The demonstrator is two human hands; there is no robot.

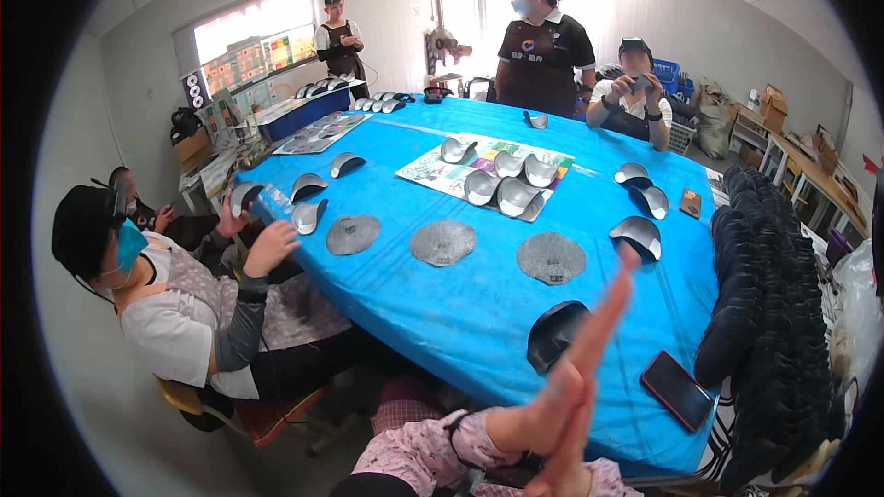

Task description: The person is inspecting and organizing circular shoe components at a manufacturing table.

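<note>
My left hand (552,410) and my right hand (571,451) meet edge-on at the lower right, palms seemingly against each other. The fingers stretch up and away, slightly blurred, with no object visible between them. Part of the right hand is hidden by the left. Just beyond the fingers, a dark curved shell-shaped piece (555,336) lies on the blue-covered table (442,313). A silver-grey curved shell (637,237) sits past the fingertips. To the right of my hands rests a dark phone with a red edge (677,390).
Flat grey round pieces (551,259) and several more curved shells (518,196) lie across the table, some on a printed sheet (433,170). Stacked dark curved pieces (764,285) line the right edge. A seated person (193,304) handles a shell at left; others are farther back.
</note>
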